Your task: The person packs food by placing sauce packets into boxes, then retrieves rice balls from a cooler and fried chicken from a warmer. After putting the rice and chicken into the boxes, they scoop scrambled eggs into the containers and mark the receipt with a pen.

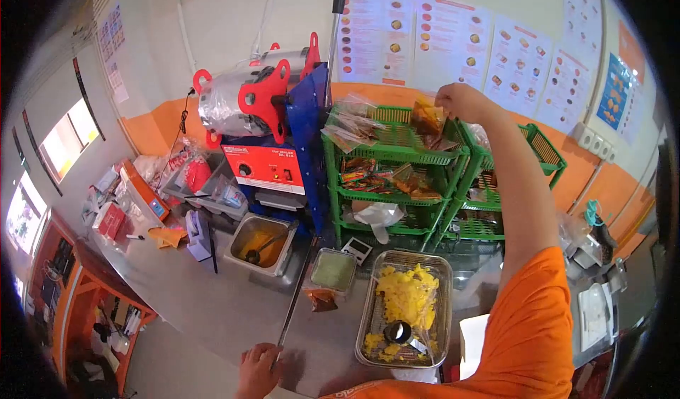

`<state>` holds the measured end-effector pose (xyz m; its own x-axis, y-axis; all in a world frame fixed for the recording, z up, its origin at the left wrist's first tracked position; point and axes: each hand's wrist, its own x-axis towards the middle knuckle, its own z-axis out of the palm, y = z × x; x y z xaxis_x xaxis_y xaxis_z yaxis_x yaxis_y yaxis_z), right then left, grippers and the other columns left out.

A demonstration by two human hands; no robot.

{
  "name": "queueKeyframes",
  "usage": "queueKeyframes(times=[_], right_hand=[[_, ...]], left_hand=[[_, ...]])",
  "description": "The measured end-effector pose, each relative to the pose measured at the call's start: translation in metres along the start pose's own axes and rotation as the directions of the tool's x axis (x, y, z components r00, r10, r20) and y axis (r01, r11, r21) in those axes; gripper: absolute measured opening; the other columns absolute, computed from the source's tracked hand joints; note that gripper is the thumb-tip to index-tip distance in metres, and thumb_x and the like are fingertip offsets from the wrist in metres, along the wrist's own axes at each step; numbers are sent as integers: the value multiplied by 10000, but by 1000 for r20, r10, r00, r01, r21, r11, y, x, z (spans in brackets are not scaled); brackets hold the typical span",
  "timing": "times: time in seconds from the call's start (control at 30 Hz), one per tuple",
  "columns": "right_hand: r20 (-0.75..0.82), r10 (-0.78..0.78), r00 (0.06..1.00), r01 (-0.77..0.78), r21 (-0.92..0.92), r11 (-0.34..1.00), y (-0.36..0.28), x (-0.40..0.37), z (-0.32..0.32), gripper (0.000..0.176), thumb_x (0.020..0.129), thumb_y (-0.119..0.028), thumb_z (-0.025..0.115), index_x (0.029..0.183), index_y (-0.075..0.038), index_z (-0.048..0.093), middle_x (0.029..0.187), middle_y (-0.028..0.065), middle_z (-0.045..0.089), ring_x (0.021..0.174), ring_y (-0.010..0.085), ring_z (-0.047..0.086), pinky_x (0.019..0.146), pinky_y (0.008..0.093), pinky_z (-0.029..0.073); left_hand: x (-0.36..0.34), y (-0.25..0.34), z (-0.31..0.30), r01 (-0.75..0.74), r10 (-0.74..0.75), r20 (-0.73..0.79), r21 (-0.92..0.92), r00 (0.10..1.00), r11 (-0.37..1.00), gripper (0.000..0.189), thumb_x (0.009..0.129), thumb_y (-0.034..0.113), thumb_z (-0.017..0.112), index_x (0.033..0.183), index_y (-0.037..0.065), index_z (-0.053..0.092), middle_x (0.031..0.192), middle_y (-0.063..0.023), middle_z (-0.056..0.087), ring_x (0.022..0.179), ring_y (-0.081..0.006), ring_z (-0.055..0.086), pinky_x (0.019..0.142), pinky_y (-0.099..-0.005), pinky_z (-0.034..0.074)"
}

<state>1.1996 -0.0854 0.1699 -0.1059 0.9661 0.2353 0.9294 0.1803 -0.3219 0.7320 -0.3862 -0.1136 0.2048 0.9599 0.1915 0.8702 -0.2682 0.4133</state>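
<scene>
High at the right, my right hand [464, 104] pinches a clear plastic sachet of brown sauce [427, 116]. It is over the top tier of a green plastic rack [397, 155], where more clear packets [352, 126] lie. My left hand [259, 371] rests on the steel counter at its near edge, fingers laid on the surface, nothing held. Between the hands stands a clear tray [443, 321] of yellow crumbly food [407, 293], with a black scoop [398, 332] in it. A small lidded tub [333, 269] and a dark reddish sachet [322, 300] sit left of the tray.
A blue and red cup sealer [262, 169] with a tall lever stands left of the rack. Before it is a metal pan [243, 247] of orange sauce with a ladle. A tape dispenser [199, 235] and grey bins [212, 199] are farther left. A second green rack [489, 204] stands right.
</scene>
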Motion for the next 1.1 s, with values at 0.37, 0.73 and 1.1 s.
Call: queueKeyframes(times=[0.37, 0.73, 1.1], right_hand=[[132, -273, 953, 226, 291, 930, -99, -234, -15, 169, 866, -137, 499, 923, -1, 582, 774, 59, 619, 724, 132, 582, 688, 279, 467], [66, 96, 993, -114, 393, 913, -113, -464, 69, 170, 821, -162, 549, 921, -31, 588, 732, 144, 611, 655, 263, 612, 602, 351, 475], [-83, -8, 997, 31, 279, 960, -38, -564, 75, 89, 779, -139, 572, 815, -71, 615, 725, 104, 598, 692, 305, 583, 620, 386, 462]], left_hand=[[43, 130, -13, -84, 89, -64, -968, 994, 237, 687, 715, 127, 704, 1296, 60, 343, 1243, -126, 453, 1146, -234, 453, 953, -369, 358], [-17, 203, 54, 311, 535, 367, -930, 761, 195, 230, 853, 51, 524, 1076, 3, 495, 986, -41, 566, 859, -112, 567, 784, -236, 446], [-86, 311, 111, 223, 442, 437, -862, 783, 455, 298, 784, -3, 576, 1068, -1, 484, 949, -82, 611, 863, -148, 601, 754, -269, 487]])
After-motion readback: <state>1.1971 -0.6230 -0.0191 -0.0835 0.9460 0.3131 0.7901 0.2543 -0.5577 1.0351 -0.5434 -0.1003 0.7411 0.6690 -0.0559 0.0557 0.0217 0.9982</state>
